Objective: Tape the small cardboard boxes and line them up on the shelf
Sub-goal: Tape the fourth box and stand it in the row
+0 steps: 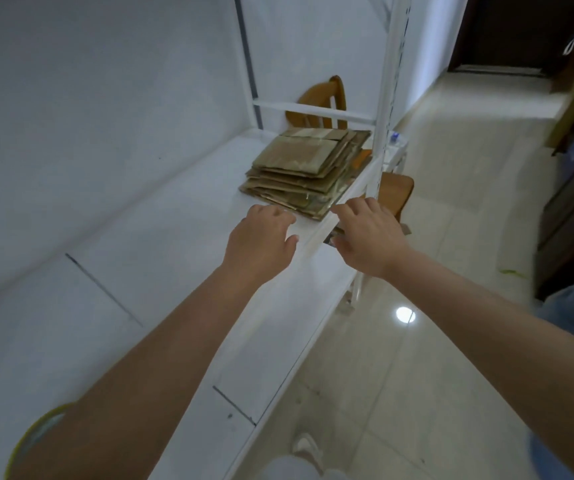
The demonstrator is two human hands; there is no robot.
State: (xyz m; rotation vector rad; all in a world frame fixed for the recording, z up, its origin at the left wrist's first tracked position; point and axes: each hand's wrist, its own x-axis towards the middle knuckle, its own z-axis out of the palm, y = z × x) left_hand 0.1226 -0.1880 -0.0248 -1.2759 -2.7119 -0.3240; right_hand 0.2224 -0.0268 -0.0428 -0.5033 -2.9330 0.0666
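- So, nearest the camera, at the bottom left corner, there's a roll of tape (27,441) with a yellowish rim, mostly hidden behind the left forearm. It's well apart from both hands, so nobody's taping anything yet.
- Both arms stretch out over the white shelf (161,271), which runs away from the viewer toward the far right.
- The left hand (261,240) hovers above the shelf surface with fingers loosely curled, holding nothing. Its fingertips are just short of the near edge of the cardboard.
- The right hand (368,230) sits out past the shelf's front rail, fingers spread and relaxed, also holding nothing. Can't tell if it touches the rail or not.
- Straight ahead of both hands is the stack of flattened cardboard boxes (308,168), lying flat on the shelf at its far end, beside the white upright post (387,98). The stack's long side seems to run along the shelf.
- My guess: the left hand is nearer and lined up with the near edge, the right one would need to swing inward over the rail to catch the front corner. No box is folded up or taped so far.
- Behind the stack a wooden chair (320,98) pokes up.
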